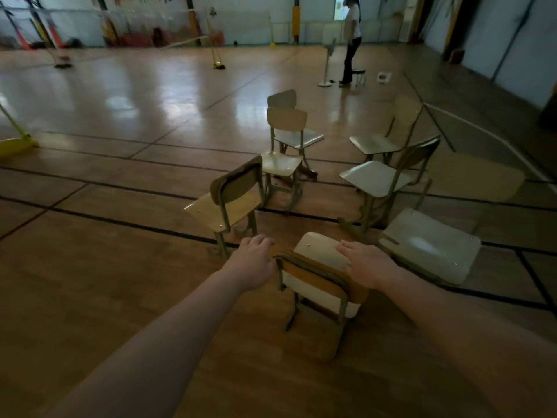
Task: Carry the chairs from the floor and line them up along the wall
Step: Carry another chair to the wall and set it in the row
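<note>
The nearest chair (319,285) stands on the wooden floor (120,267) right before me at 12 o'clock, my left hand (256,262) relaxed, gripping nothing, at its backrest's 9 o'clock corner, my right hand (366,267) flat and straight-fingered over its seat, other chairs (226,203) ringed from 11 to 2 o'clock.

Far off, a person (354,25) stands beside a white floor stand (327,64).

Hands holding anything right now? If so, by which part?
Nothing gripped: left hand and right hand are open at either end of the nearest chair's backrest; contact unclear.
</note>
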The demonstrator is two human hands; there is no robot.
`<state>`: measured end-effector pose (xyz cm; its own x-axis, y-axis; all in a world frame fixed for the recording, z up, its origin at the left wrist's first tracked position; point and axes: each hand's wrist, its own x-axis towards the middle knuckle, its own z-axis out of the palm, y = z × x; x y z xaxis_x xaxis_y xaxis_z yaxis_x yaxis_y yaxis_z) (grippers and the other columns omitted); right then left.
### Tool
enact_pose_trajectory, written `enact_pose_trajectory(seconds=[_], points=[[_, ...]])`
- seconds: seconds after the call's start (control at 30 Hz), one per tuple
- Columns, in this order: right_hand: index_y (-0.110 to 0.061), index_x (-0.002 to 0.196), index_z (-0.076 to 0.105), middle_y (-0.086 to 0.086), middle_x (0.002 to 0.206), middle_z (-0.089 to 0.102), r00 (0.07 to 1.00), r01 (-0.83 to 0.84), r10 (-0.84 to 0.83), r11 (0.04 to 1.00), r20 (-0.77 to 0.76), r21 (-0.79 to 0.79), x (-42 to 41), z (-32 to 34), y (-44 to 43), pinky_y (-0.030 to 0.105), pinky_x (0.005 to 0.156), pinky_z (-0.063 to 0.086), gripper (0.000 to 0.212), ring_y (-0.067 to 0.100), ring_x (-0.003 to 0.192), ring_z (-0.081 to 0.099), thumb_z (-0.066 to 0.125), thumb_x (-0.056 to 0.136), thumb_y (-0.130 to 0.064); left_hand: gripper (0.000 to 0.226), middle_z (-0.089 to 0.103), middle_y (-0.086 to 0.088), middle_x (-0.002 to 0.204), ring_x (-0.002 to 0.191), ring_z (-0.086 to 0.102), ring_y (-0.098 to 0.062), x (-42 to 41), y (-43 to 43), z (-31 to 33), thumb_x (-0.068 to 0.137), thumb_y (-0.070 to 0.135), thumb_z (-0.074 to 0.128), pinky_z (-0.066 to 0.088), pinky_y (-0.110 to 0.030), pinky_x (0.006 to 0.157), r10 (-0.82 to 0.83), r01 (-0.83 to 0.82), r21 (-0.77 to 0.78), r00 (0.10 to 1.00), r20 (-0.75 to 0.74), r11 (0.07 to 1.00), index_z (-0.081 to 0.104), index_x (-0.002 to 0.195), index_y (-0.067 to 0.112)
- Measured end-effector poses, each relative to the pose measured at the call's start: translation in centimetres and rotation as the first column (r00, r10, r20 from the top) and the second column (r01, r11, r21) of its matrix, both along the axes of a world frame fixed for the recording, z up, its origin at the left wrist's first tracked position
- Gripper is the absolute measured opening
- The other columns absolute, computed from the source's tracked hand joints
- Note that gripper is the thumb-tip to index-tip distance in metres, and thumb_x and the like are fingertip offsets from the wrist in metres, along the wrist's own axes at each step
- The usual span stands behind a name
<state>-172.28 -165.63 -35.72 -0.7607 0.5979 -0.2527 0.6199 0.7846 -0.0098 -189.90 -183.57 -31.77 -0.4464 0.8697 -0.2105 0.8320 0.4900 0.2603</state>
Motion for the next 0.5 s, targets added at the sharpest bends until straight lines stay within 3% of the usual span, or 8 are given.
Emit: enact_pose_trajectory(seconds=[0.13, 0.3, 0.4, 0.5], points=[[-0.026, 0.154, 0.02, -0.002, 0.161, 0.02, 0.999, 0.032, -0.031, 0.998, 0.023, -0.055, -0.8, -3.3, 1.4, 0.044, 0.118, 0.025, 0.053, 0.019, 0.146, 0.022, 0.037, 0.103, -0.029, 0.057, 0.014, -0.002, 0.16, 0.147, 0.008, -0.028, -2.0, 3.9, -2.3, 0.1, 0.026, 0.04, 0.021, -0.049, 0.118, -0.087, 0.087, -0.081, 0.996, 0.008, 0.993, 0.02, 0.152, 0.021], [-0.027, 0.156, 0.007, -0.003, 0.163, -0.002, 0.996, 0.064, -0.054, 0.987, 0.067, -0.15, -0.3, -6.7, 1.8, 0.042, 0.12, 0.012, 0.068, 0.019, 0.15, 0.004, 0.041, 0.1, -0.011, 0.057, 0.015, -0.002, 0.16, 0.146, 0.011, -0.028, -3.9, 7.6, -5.6, 0.099, 0.025, 0.038, 0.021, -0.048, 0.118, -0.19, 0.192, -0.151, 0.981, 0.031, 0.97, 0.018, 0.153, 0.023], [-0.022, 0.155, -0.003, -0.001, 0.161, -0.015, 0.992, 0.078, -0.06, 0.983, 0.112, -0.167, -0.8, -9.2, 1.7, 0.042, 0.12, 0.0, 0.072, 0.018, 0.148, -0.014, 0.041, 0.099, -0.014, 0.056, 0.018, -0.001, 0.159, 0.144, 0.018, -0.026, -4.5, 9.4, -8.3, 0.1, 0.026, 0.037, 0.026, -0.042, 0.116, -0.232, 0.244, -0.155, 0.968, 0.092, 0.957, 0.02, 0.153, 0.022], [-0.019, 0.153, -0.011, -0.001, 0.159, -0.024, 0.984, 0.134, -0.113, 0.978, 0.139, -0.157, -1.6, -11.1, 1.2, 0.041, 0.119, -0.005, 0.078, 0.016, 0.146, -0.02, 0.044, 0.099, -0.022, 0.061, 0.005, 0.002, 0.162, 0.147, 0.011, -0.025, -4.8, 10.5, -10.8, 0.1, 0.02, 0.039, 0.024, -0.044, 0.118, -0.283, 0.297, -0.203, 0.954, 0.095, 0.933, 0.013, 0.155, 0.022]])
